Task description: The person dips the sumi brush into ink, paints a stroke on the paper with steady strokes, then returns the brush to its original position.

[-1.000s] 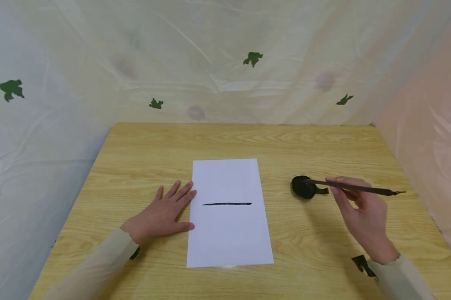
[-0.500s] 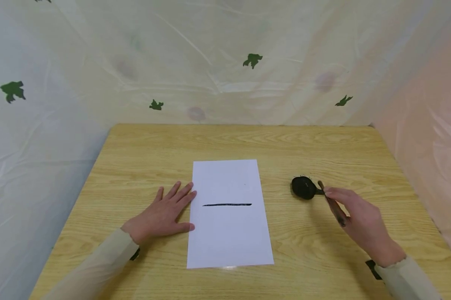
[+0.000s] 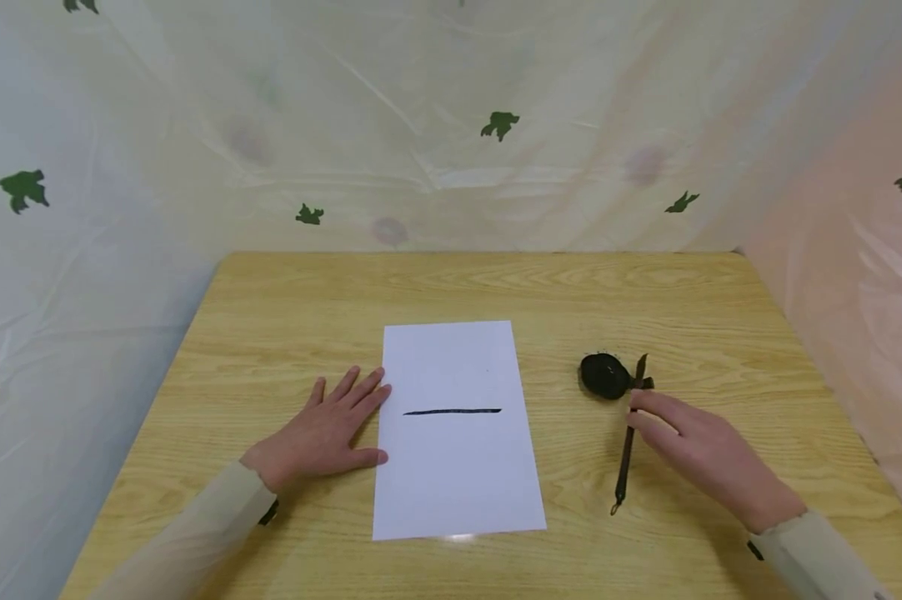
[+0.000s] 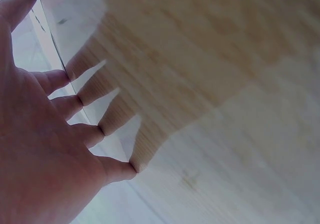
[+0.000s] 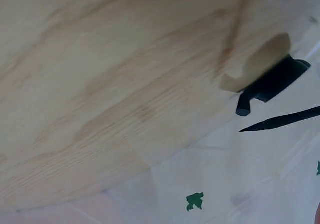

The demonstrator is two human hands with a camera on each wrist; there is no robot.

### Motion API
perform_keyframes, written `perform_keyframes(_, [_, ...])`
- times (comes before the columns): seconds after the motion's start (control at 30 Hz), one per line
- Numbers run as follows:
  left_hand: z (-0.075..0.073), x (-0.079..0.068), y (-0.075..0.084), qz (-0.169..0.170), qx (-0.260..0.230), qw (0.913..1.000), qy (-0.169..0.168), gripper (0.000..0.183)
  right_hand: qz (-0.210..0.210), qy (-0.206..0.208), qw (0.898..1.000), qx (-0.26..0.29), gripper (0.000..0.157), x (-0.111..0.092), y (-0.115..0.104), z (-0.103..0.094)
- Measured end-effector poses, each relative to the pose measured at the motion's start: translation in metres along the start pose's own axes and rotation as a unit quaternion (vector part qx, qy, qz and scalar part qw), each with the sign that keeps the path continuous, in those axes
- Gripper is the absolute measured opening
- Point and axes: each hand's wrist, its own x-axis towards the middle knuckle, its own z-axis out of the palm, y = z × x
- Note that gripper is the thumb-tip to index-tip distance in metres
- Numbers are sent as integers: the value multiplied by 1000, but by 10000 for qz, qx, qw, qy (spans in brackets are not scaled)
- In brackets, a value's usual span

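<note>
A white sheet of paper [image 3: 454,475] with a black horizontal ink stroke [image 3: 453,411] lies on the table. My left hand [image 3: 323,433] rests at its left edge, fingers spread; in the left wrist view the fingertips of that hand [image 4: 45,149] touch the surface. To the right of the paper, my right hand [image 3: 709,450] pinches a dark writing brush [image 3: 626,462] between thumb and fingers. Its bristle tip points away from me, its looped end towards me. Beside the tip stands a black ink dish [image 3: 604,377] with a short handle. The right wrist view shows the brush [image 5: 282,120] apart from the dish [image 5: 280,81].
The wooden table [image 3: 286,292] has a pale curtain [image 3: 421,167] with green bird shapes behind it and along both sides. A few tiny dark specks lie by the far rim of the dish.
My right hand has turned the brush: its tip has left the dish and moved right, and its handle has swung from pointing right to pointing towards me. The left hand stays put.
</note>
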Motion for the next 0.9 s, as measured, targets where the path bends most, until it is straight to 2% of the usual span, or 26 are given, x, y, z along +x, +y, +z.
perform_keyframes(0.03, [0, 0, 0, -3, 1, 10000, 7, 92, -689, 152, 9967, -411, 40, 0, 3, 2])
perform_keyframes(0.07, [0, 0, 0, -5, 9, 10000, 9, 91, -1315, 352, 9877, -776, 44, 0, 6, 5])
perform_keyframes(0.1, [0, 0, 0, -3, 11, 10000, 11, 91, -1881, 568, 9745, -1080, 46, 0, 10, 7])
perform_keyframes(0.13, [0, 0, 0, -5, 6, 10000, 7, 91, -1999, 557, 9712, -1168, 48, -1, 12, 8])
perform_keyframes(0.33, [0, 0, 0, 38, 39, 10000, 61, 91, -2195, 142, 9618, -1628, 55, -4, 22, 13])
perform_keyframes(0.47, [0, 0, -1, 60, 47, 9999, 83, 90, -2272, 19, 9568, -1811, 55, -5, 28, 14])
perform_keyframes(0.7, [0, 0, 0, 22, -26, 10000, 36, 91, -2340, -85, 9561, -1764, 55, -1, 36, 19])
perform_keyframes(0.9, [0, 0, 0, -51, -93, 9999, -87, 90, -2303, -382, 9520, -1981, 55, -1, 40, 22])
